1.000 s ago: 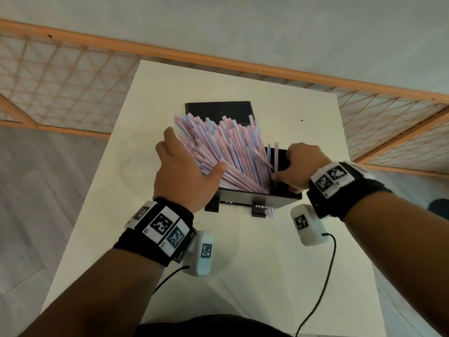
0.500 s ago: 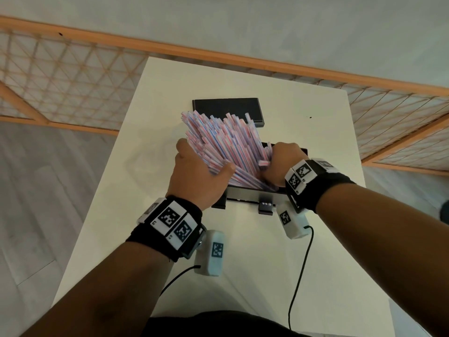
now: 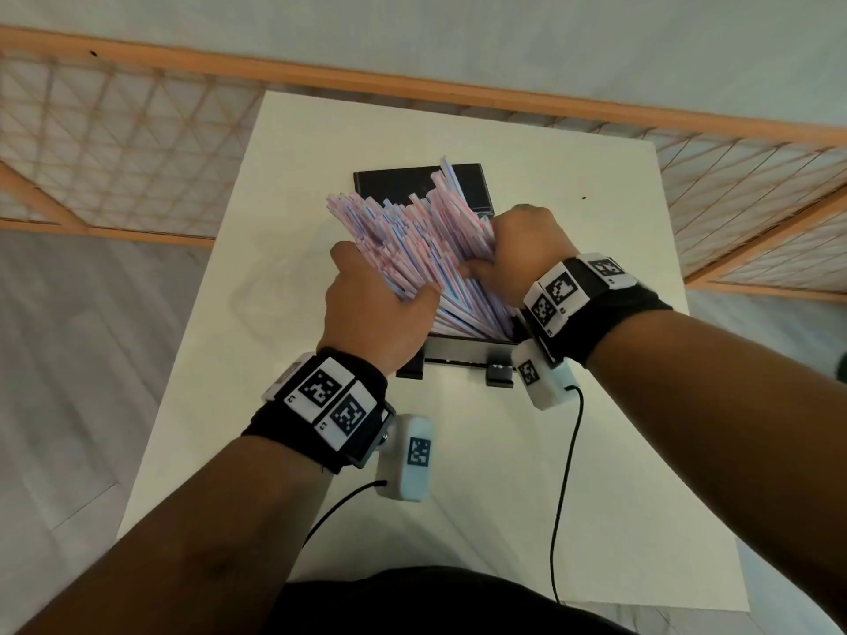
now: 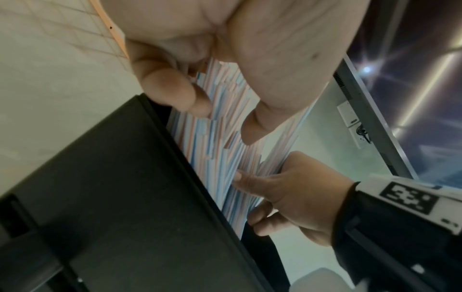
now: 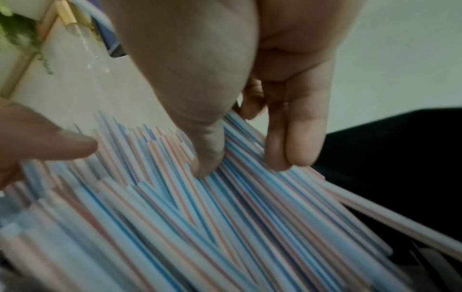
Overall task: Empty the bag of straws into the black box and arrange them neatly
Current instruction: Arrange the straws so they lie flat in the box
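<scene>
A thick bundle of pink-and-blue striped straws (image 3: 412, 249) stands slanted in the black box (image 3: 458, 348) at the middle of the white table, fanning out up and to the left. My left hand (image 3: 380, 304) grips the bundle from the left, fingers behind it and thumb across the front. My right hand (image 3: 518, 254) grips it from the right. In the left wrist view the fingers (image 4: 175, 89) curl round the straws (image 4: 225, 142) above the box wall (image 4: 125, 197). In the right wrist view the thumb (image 5: 207, 154) presses on the straws (image 5: 200, 217).
The box's black lid (image 3: 472, 187) lies flat on the table (image 3: 596, 451) just behind the box. A faint clear plastic bag (image 3: 252, 291) lies left of the box. A wooden lattice rail (image 3: 137, 144) runs past the table's far edge. Thin cables (image 3: 561, 474) hang from both wrists.
My right hand left the box's right edge and closed on the straw bundle. Both hands have squeezed the straws together, and a few now stick up over the lid.
</scene>
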Tool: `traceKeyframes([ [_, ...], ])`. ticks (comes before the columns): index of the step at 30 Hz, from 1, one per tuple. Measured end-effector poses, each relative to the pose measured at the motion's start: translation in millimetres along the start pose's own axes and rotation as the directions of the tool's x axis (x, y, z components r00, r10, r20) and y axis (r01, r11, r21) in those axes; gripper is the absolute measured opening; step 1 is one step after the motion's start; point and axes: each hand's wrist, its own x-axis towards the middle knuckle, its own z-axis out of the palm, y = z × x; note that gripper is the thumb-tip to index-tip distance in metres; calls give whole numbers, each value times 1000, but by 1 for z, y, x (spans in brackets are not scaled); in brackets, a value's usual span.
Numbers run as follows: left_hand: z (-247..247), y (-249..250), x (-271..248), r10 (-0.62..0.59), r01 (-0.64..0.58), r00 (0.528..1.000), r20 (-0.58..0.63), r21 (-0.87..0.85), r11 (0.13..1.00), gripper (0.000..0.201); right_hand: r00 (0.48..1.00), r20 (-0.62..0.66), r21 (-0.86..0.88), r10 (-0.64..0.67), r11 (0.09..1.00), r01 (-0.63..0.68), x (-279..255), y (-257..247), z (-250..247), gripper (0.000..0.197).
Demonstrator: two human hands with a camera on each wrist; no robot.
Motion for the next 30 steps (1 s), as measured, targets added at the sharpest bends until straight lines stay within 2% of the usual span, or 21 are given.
traceKeyframes([
  [3, 0, -1, 0, -18, 18, 1000, 21, -12, 1000, 65, 999, 38, -9, 27, 1000, -27, 0, 1, 0, 50],
  [5, 0, -4, 2, -37, 38, 999, 29, -21, 999, 64, 998, 54, 16, 39, 999, -40, -3, 5, -1, 49],
  [8, -2, -6, 4, -83, 86, 996, 43, -64, 994, 60, 997, 5, 180, 71, 981, -71, -8, 11, -1, 50],
  [10, -2, -6, 4, -93, 96, 995, 49, -74, 993, 50, 994, -2, 227, 108, 968, -105, -11, 14, 1, 54],
  [14, -4, -3, 5, -55, 58, 996, 64, -54, 997, 37, 992, 32, 211, 119, 970, -123, -14, 18, 4, 56],
  [19, -4, -3, 5, -53, 58, 994, 97, -49, 997, 36, 986, 87, 193, 140, 969, -155, -16, 24, 14, 50],
  [23, -3, -3, 5, -56, 60, 992, 111, -26, 998, 37, 986, 78, 130, 149, 979, -158, -14, 26, 16, 46],
  [26, -4, -2, 5, -67, 69, 989, 130, -11, 998, 37, 984, 73, 171, 161, 970, -172, -13, 26, 19, 45],
  [30, -5, 0, 5, -63, 65, 987, 151, -4, 998, 37, 978, 137, 99, 158, 980, -172, -14, 27, 26, 36],
])
